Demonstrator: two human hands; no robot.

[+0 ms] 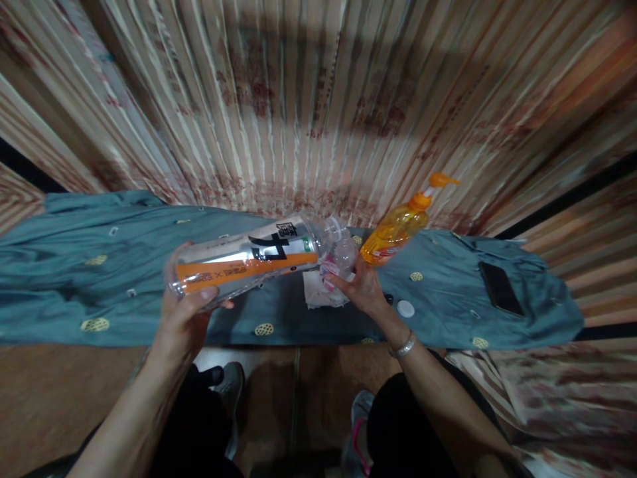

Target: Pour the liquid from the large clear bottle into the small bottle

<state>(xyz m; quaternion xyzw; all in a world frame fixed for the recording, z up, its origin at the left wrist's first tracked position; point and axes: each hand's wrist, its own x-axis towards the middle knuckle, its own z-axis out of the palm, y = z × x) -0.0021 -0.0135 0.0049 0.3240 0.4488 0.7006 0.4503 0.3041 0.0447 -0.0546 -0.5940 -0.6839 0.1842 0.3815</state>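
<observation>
My left hand is wrapped round the base of a large clear plastic bottle with an orange, white and black label. This bottle lies nearly level, its neck pointing right. In my right hand is a smaller clear plastic bottle with a pink and white label. The necks of the two bottles meet or overlap; I cannot tell whether they touch. Below the smaller bottle rests a white tissue or cloth. Just behind my right hand stands an orange pump bottle holding yellow-orange liquid.
A teal patterned cloth covers the narrow table. Right of my wrist lie a white cap and a small dark object. A black phone sits farther right. Striped curtains hang behind the table.
</observation>
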